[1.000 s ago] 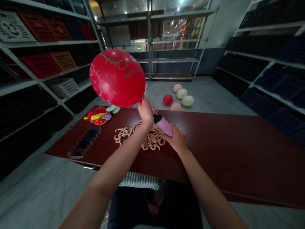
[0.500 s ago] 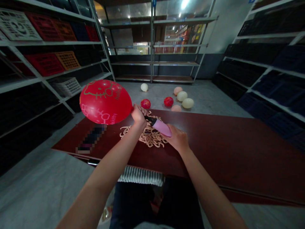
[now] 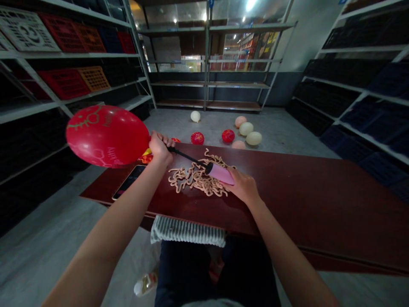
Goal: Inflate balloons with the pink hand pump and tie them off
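Observation:
My left hand point(image 3: 160, 148) is closed around the neck of a large inflated red balloon point(image 3: 107, 136) with green cartoon print, held out to the left over the table's end. The same fist grips the tip of a thin black pump rod point(image 3: 187, 157). My right hand point(image 3: 243, 186) is wrapped round the pink barrel of the hand pump point(image 3: 221, 173), low over the dark red table point(image 3: 303, 192). The rod is drawn well out of the barrel. Under the pump lies a heap of limp beige balloons point(image 3: 198, 178).
A phone point(image 3: 129, 182) lies at the table's left end, beside a colourful packet point(image 3: 146, 158). Several inflated red and cream balloons point(image 3: 246, 128) rest on the floor beyond the table. Metal shelving with crates lines both sides. A ribbed grey thing point(image 3: 188, 231) sits under the near edge.
The balloon and my left hand have swung down and to the left. The pump rod has been pulled out of the barrel, which stayed in my right hand.

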`<state>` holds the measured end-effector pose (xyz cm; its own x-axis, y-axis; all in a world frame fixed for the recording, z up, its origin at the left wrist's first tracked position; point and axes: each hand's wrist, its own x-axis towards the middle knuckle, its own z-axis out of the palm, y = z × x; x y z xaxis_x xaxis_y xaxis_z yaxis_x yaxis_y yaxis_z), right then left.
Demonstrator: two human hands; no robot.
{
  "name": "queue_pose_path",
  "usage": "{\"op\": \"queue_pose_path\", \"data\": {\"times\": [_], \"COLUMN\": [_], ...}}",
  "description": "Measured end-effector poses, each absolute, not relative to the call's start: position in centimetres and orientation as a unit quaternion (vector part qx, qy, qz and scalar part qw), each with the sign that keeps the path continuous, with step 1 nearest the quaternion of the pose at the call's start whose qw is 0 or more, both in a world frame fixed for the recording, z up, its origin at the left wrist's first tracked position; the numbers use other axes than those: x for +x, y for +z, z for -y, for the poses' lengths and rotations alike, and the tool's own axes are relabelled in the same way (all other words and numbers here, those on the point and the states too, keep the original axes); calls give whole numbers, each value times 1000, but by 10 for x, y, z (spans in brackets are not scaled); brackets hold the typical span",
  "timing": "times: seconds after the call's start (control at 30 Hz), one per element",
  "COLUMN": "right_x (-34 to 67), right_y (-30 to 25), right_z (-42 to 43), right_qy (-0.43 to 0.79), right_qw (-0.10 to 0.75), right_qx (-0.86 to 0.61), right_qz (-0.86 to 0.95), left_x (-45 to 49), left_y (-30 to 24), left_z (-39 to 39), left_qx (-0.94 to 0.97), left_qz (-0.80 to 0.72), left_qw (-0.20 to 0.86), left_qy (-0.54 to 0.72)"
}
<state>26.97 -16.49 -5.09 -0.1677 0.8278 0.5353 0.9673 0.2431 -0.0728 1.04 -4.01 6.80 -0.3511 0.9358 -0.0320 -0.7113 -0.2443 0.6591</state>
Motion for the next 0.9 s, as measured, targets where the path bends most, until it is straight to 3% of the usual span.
{"op": "queue_pose_path", "data": {"times": [0.4,0.67,0.9], "right_x": [289,290,289], "right_y": [-55,-57,-55], "right_z": [158,157,157], "right_qy": [-43,-54,-69], "right_qw": [357,379,358], "right_qx": [-631,-652,-665], "right_qz": [687,654,651], "left_x": [98,172,174], "left_y": [123,78,56], "left_z": [54,62,57], "left_qx": [309,338,310], "left_qz": [-205,-231,-262], "left_qw": [525,577,590], "left_qy": [766,706,698]}}
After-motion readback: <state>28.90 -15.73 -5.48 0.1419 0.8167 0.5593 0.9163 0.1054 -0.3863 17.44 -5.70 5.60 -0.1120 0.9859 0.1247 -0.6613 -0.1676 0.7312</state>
